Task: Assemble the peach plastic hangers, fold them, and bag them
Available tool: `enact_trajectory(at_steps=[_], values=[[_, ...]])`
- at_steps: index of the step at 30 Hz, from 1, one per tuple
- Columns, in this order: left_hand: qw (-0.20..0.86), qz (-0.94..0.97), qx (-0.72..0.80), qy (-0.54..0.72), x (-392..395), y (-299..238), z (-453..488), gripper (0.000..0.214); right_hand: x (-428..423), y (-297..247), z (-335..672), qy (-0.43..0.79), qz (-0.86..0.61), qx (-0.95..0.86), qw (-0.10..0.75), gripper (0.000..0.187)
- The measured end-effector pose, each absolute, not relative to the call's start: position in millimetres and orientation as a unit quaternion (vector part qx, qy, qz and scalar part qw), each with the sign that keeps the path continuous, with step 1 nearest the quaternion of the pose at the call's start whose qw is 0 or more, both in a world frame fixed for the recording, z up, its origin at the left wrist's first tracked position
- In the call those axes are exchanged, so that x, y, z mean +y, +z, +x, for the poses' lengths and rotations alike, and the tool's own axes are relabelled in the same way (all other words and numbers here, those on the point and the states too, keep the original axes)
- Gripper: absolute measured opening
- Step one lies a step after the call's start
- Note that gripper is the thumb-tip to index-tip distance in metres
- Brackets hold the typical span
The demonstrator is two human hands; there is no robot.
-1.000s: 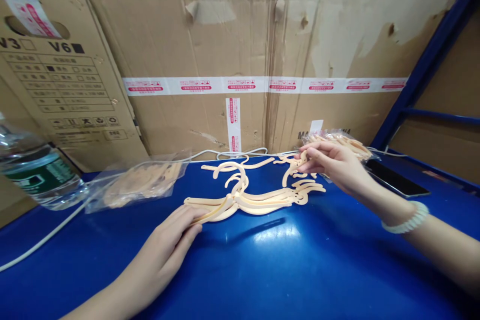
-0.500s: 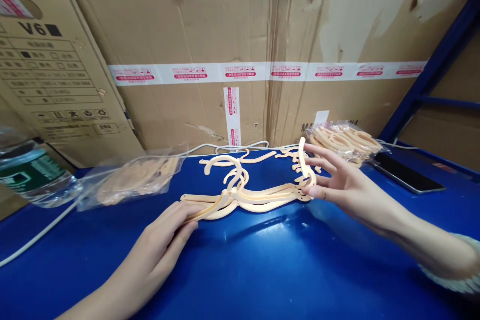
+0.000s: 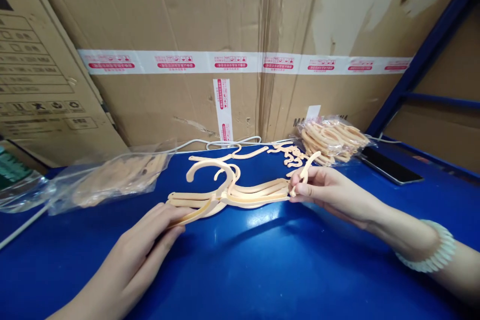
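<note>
A peach-coloured plastic hanger (image 3: 216, 195) is tilted up in front of me, its hook curling to the left. My left hand (image 3: 150, 240) pinches its left arm between thumb and fingers. At the other end, my right hand (image 3: 330, 192) holds a small curved hook piece (image 3: 308, 167) against the tip of the hanger's right arm. More hangers (image 3: 262, 187) of the same kind lie stacked just behind. Past my right fingers, a loose pile of small hook pieces (image 3: 290, 152) rests on the blue table (image 3: 240, 270).
Bagged peach hangers (image 3: 116, 177) lie at left beside a water bottle (image 3: 18, 180). Another plastic bag of parts (image 3: 332, 137) and a black phone (image 3: 392, 166) are at right. A single hanger (image 3: 249, 154) lies at the back, near a white cable and the cardboard wall (image 3: 180, 110).
My right hand has come down and left, bringing the small hook piece to the hanger's right end. The left hand keeps its grip on the hanger. The view has shifted a little to the right.
</note>
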State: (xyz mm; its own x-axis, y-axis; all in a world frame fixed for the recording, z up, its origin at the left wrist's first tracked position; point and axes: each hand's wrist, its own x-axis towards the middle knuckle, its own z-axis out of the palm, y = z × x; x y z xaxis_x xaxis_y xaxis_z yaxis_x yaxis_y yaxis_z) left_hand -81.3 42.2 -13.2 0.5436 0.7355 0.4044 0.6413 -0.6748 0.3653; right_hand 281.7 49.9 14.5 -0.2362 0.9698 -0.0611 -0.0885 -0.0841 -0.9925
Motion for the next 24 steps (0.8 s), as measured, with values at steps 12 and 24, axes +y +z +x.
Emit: enact_trajectory(at_steps=[12, 24], values=[[0.074, 0.866, 0.374, 0.324, 39, -8, -72, 0.019, 49, 15, 284, 0.714, -0.398, -0.439, 0.373, 0.024], [0.046, 0.89, 0.361, 0.276, 42, -16, -82, 0.027, 43, 11, 275, 0.677, -0.419, -0.466, 0.386, 0.032]])
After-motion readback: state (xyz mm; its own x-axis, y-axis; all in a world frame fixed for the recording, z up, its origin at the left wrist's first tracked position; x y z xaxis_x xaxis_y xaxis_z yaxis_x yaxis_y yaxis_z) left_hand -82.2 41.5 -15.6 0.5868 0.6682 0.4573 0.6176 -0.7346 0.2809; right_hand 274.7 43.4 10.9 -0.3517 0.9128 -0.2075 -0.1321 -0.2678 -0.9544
